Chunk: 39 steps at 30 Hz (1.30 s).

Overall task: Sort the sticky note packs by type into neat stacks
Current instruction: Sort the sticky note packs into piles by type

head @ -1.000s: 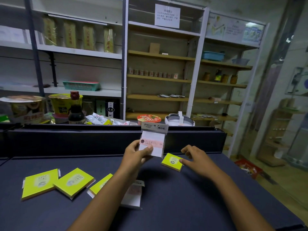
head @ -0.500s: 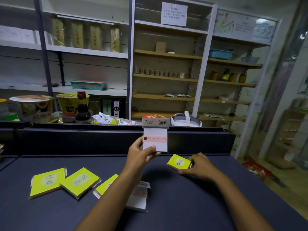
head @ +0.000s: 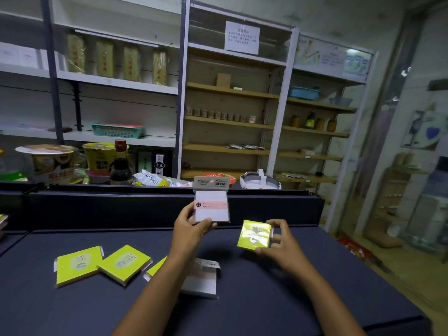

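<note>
Sticky note packs lie on the dark table [head: 266, 299] and sit in both my hands. My left hand [head: 191, 232] pinches a white pack [head: 211, 206] upright by its lower edge, thumb in front, above the table's far side. My right hand [head: 278, 241] curls its fingers round a yellow pack [head: 254, 235], lifted off the table. Two more yellow packs [head: 78, 264] lie flat at the table's left, touching; a third [head: 157, 266] and another white pack [head: 202, 280] are partly hidden under my left forearm.
</note>
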Each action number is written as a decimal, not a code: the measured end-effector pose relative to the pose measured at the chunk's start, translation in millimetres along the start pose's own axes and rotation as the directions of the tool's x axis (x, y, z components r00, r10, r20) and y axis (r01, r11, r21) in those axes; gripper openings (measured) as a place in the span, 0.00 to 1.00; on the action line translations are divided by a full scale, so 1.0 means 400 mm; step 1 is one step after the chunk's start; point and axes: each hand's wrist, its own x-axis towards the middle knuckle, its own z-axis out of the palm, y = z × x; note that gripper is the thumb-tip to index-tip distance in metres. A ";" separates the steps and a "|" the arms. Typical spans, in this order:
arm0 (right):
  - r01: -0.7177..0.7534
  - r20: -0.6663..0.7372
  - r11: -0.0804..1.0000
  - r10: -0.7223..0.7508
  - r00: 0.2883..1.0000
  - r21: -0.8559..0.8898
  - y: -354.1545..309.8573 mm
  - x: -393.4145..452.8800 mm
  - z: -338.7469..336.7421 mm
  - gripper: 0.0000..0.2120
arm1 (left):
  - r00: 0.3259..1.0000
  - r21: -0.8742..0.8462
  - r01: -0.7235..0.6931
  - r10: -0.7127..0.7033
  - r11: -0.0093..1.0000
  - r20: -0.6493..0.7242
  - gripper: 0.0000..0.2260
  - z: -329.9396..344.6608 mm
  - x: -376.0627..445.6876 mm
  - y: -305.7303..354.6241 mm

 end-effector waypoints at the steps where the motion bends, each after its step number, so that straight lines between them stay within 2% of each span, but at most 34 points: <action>1: 0.014 -0.006 0.997 -0.013 1.000 0.075 -0.015 -0.025 0.012 0.33 | 1.000 -0.005 -0.005 0.005 1.000 0.006 0.21 -0.016 -0.016 0.010; 4: 0.057 -0.056 0.970 -0.045 0.997 0.238 -0.067 -0.103 0.065 0.33 | 1.000 -0.009 -0.021 0.021 1.000 0.009 0.21 -0.080 -0.081 0.044; 9: 0.126 -0.168 0.921 -0.067 0.984 0.369 -0.138 -0.221 0.194 0.35 | 0.999 0.015 -0.027 0.028 1.000 -0.024 0.22 -0.234 -0.193 0.103; 19: 0.223 -0.286 0.881 -0.105 0.952 0.417 -0.253 -0.391 0.436 0.30 | 0.984 0.200 -0.163 0.174 0.966 -0.037 0.24 -0.506 -0.345 0.256; 26: 0.248 -0.266 0.884 -0.148 0.953 0.397 -0.312 -0.480 0.498 0.31 | 0.970 0.236 -0.185 0.215 0.954 -0.108 0.29 -0.595 -0.455 0.356; 32: 0.262 -0.169 0.875 -0.210 0.963 0.407 -0.357 -0.548 0.549 0.30 | 0.951 0.301 -0.202 0.261 0.932 -0.168 0.25 -0.642 -0.569 0.430; 39: 0.267 -0.087 0.867 -0.254 0.963 0.421 -0.416 -0.608 0.629 0.30 | 0.938 0.313 -0.239 0.302 0.919 -0.172 0.19 -0.709 -0.667 0.500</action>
